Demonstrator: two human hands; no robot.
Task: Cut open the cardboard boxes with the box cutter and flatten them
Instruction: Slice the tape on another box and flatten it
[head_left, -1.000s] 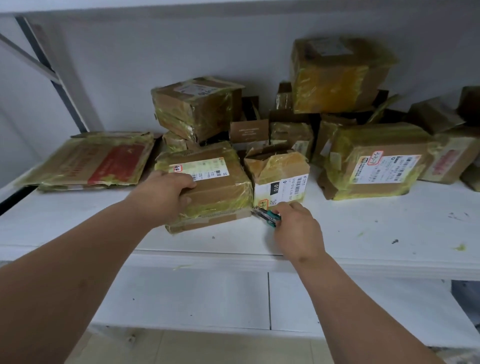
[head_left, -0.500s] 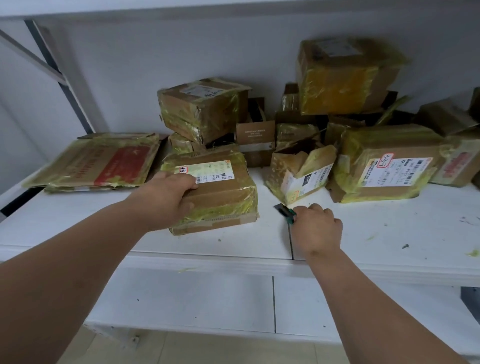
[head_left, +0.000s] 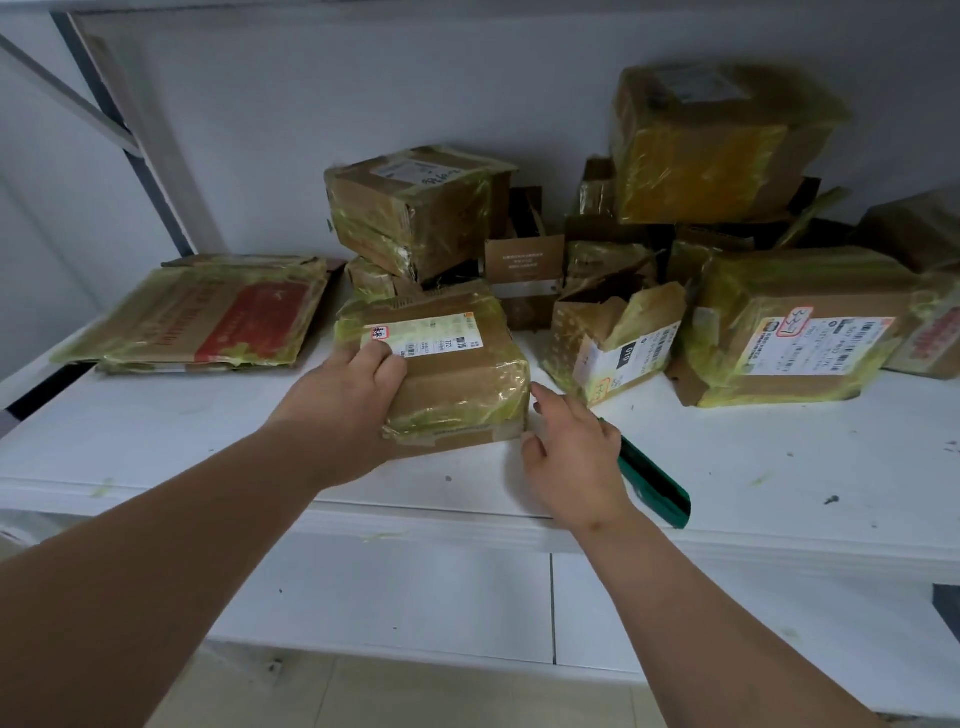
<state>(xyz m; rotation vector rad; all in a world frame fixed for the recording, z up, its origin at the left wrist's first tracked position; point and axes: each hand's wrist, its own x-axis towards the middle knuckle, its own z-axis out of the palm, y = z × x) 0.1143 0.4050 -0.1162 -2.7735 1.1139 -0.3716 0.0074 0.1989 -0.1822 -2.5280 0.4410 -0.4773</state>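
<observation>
A taped brown cardboard box (head_left: 457, 374) with a white label lies near the front of the white shelf (head_left: 779, 467). My left hand (head_left: 345, 400) grips its near left corner, thumb on the label. My right hand (head_left: 571, 457) hovers by the box's right side with spread, relaxed fingers and holds nothing. The green box cutter (head_left: 652, 480) lies on the shelf just right of that hand. A small torn-open box (head_left: 613, 343) leans behind the cutter.
A flattened box with red print (head_left: 208, 317) lies at the left. Several taped boxes are piled at the back, among them a large labelled one (head_left: 800, 327) at the right and a high one (head_left: 717, 140). A metal upright (head_left: 130, 150) rises at the left.
My right hand has let go of the box cutter, which now lies on the shelf, and opened beside the box. The left hand keeps its grip on the box.
</observation>
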